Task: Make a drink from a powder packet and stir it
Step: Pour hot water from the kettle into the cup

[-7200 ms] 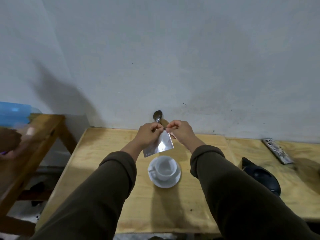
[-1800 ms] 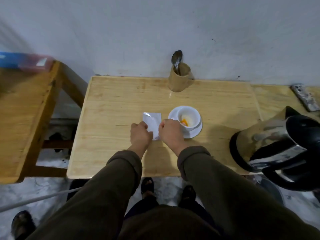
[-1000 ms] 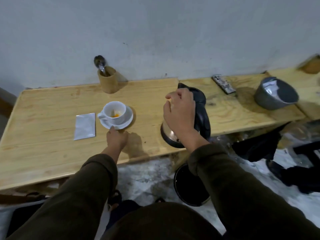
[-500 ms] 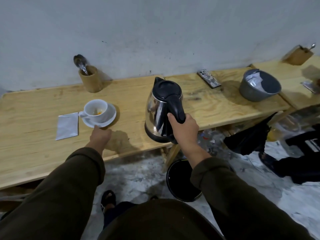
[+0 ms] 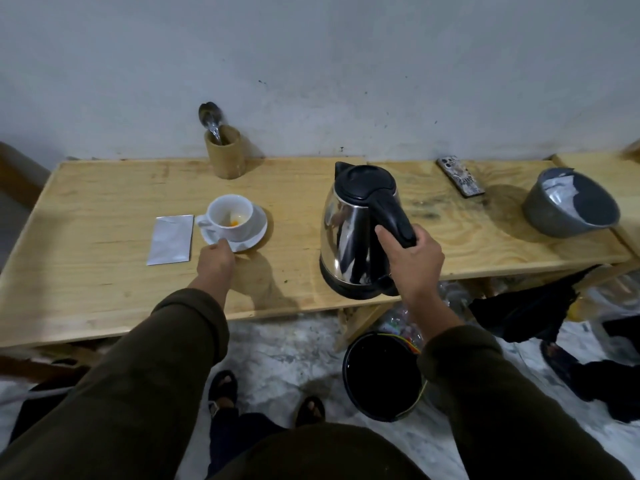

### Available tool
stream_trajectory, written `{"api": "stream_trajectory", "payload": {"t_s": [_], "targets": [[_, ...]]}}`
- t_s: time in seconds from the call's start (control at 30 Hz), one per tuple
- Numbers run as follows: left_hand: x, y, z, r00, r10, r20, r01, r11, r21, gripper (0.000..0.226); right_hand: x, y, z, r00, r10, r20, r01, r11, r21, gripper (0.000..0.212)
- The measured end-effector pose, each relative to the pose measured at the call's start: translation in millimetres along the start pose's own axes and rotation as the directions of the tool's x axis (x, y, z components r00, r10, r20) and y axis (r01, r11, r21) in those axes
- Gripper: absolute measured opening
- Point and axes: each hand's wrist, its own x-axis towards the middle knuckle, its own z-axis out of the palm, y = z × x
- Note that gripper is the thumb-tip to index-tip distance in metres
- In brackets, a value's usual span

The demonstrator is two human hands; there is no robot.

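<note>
- The right hand (image 5: 414,261) has its grip wrapped around the black handle of the electric kettle (image 5: 360,230), fingers curled under the handle and thumb on top.
- The kettle, steel-bodied with a black lid and base, stands upright near the front edge of the wooden surface (image 5: 104,271); whether its base is fully set down or just lifted is hard to tell from this angle.
- The left hand (image 5: 216,259) reaches to the near rim of the white saucer (image 5: 254,233), its fingertips (image 5: 221,242) touching the edge; the grip is loosely curled, and I cannot tell if it pinches the saucer or only steadies it.
- A white cup (image 5: 230,216) sits on the saucer, handle pointing left, with a small heap of orange powder at the bottom.
- The silver powder packet (image 5: 170,239) lies flat on the surface just left of the saucer, apart from both hands.
- At the back by the wall stands a wooden holder (image 5: 227,155) with a metal spoon (image 5: 209,121) sticking out, bowl up.
- To the right of the kettle a phone (image 5: 460,176) lies face down, and further right a grey bowl (image 5: 568,202) holds what looks like a silver packet.
- Below the surface, on the marbled floor (image 5: 284,358), stands a black bucket (image 5: 381,375), and the person's sandalled feet show.
</note>
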Motion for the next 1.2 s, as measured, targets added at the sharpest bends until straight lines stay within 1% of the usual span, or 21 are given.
{"api": "stream_trajectory", "payload": {"t_s": [0.1, 0.17, 0.27, 0.37, 0.43, 0.5, 0.6, 0.7, 0.97, 1.1, 1.2], "targets": [[8.9, 1.3, -5.0, 0.999, -0.034, -0.029, 0.030, 0.993, -0.118, 0.070, 3.3, -8.0, 5.2, 0.999, -0.031, 0.041, 0.032, 0.999, -0.016, 0.017], [17.8, 1.4, -8.5, 0.997, -0.061, -0.043, 0.054, 0.987, -0.152, 0.077, 4.1, -15.8, 9.2, 0.995, -0.059, 0.077, 0.061, 0.998, -0.025, 0.015], [27.8, 3.5, -10.5, 0.997, -0.074, -0.015, 0.070, 0.978, -0.197, 0.082, 5.7, -29.4, 17.6, 0.981, -0.127, 0.147, 0.134, 0.990, -0.044, 0.014], [36.8, 8.3, -10.6, 0.997, -0.071, 0.005, 0.071, 0.973, -0.220, 0.079, 7.2, -43.1, 30.3, 0.962, -0.165, 0.219, 0.188, 0.979, -0.085, 0.021], [41.0, 13.2, -12.6, 0.995, -0.100, 0.016, 0.101, 0.959, -0.265, 0.079, 7.8, -51.6, 39.8, 0.951, -0.179, 0.253, 0.212, 0.971, -0.110, 0.023], [43.1, 19.2, -15.9, 0.993, -0.115, 0.026, 0.118, 0.945, -0.305, 0.077, 7.8, -61.3, 48.1, 0.939, -0.189, 0.289, 0.233, 0.964, -0.128, 0.024], [51.0, 23.0, -21.3, 0.983, -0.172, 0.059, 0.182, 0.910, -0.373, 0.075, 8.0, -74.1, 58.6, 0.917, -0.203, 0.344, 0.282, 0.939, -0.198, 0.022], [57.9, 24.5, -20.7, 0.976, -0.198, 0.086, 0.216, 0.893, -0.394, 0.070, 7.9, -83.5, 68.0, 0.903, -0.194, 0.384, 0.304, 0.919, -0.250, 0.025], [71.0, 22.4, -20.5, 0.974, -0.197, 0.115, 0.227, 0.877, -0.423, 0.067, 4.1, -99.2, 84.4, 0.899, -0.166, 0.405, 0.333, 0.860, -0.386, 0.030], [76.7, 18.9, -19.3, 0.972, -0.194, 0.132, 0.233, 0.868, -0.439, 0.068, 2.2, -102.9, 88.2, 0.898, -0.148, 0.415, 0.336, 0.839, -0.428, 0.027], [76.5, 18.6, -20.3, 0.967, -0.194, 0.164, 0.248, 0.861, -0.444, 0.068, 0.7, -105.6, 90.8, 0.889, -0.149, 0.433, 0.365, 0.802, -0.473, 0.027]]}}
